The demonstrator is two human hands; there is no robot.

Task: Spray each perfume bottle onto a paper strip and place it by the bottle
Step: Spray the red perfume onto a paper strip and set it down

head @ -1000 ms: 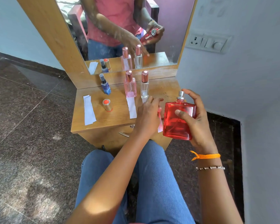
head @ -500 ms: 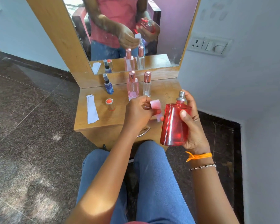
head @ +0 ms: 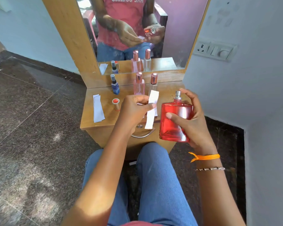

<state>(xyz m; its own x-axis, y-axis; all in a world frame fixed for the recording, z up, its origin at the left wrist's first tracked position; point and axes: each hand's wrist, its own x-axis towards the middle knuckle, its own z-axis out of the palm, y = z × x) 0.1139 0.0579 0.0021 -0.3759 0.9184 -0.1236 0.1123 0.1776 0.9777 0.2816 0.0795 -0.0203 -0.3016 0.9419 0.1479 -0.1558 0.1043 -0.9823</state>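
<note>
Bare tabletop (head: 168, 88) at right — bottles (head: 138, 84) crowd the back edge.

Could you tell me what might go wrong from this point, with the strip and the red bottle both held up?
The paper strip is pinched only near its top by the left hand, so it could swing away from the nozzle and miss the spray. The red bottle, gripped one-handed by the right hand, is off the table edge; a slip would likely drop it.
</note>
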